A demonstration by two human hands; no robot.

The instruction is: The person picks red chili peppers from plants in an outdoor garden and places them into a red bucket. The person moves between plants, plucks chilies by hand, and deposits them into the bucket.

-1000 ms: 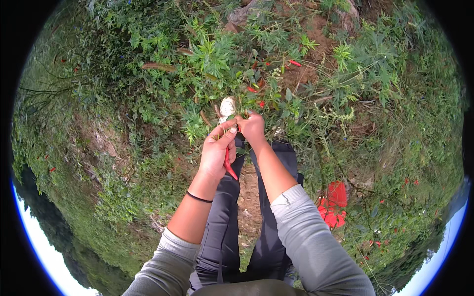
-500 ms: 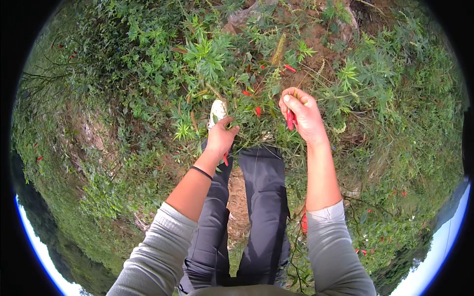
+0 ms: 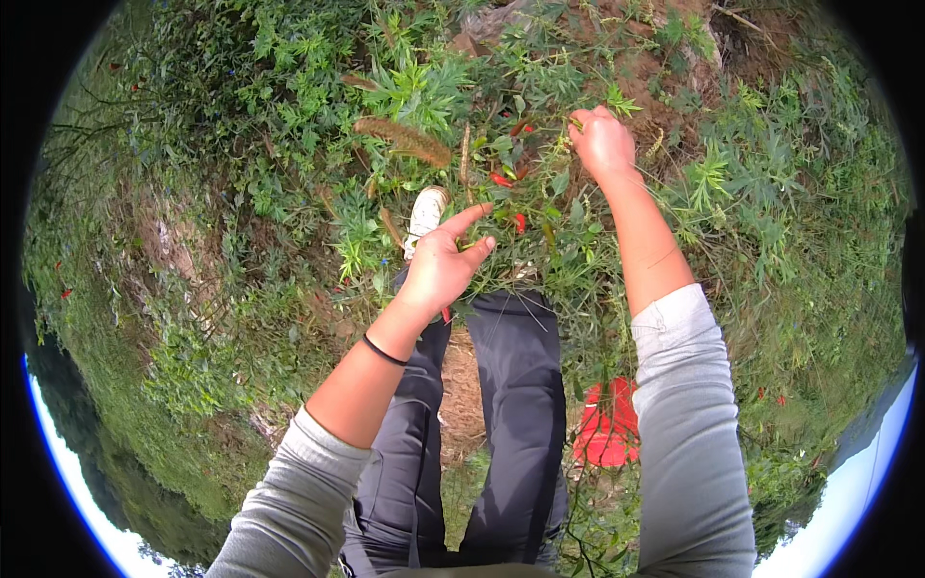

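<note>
My left hand [image 3: 441, 265] is over my left leg, index finger and thumb spread, the other fingers hidden under it with a red chilli [image 3: 446, 314] hanging below. Farther forward on the right, my right hand [image 3: 604, 146] is closed, pinching what looks like a green stem [image 3: 576, 123] among the plants. Between and beyond the hands are more red chillies [image 3: 501, 180] on low leafy plants [image 3: 554, 193]. A fuzzy brown seed head [image 3: 405, 140] stands above my left hand.
My white shoe [image 3: 426, 217] and dark-trousered legs [image 3: 515, 405] are below me. A red object [image 3: 605, 424], perhaps a bag or bucket, lies behind my right leg. Weeds, brown soil [image 3: 641, 77] and a pale rock or root [image 3: 496, 21] surround the plants.
My right hand has moved right and forward into the plants; the chilli seen in it half a second ago is out of sight. My left hand has shifted slightly right, its index finger more extended.
</note>
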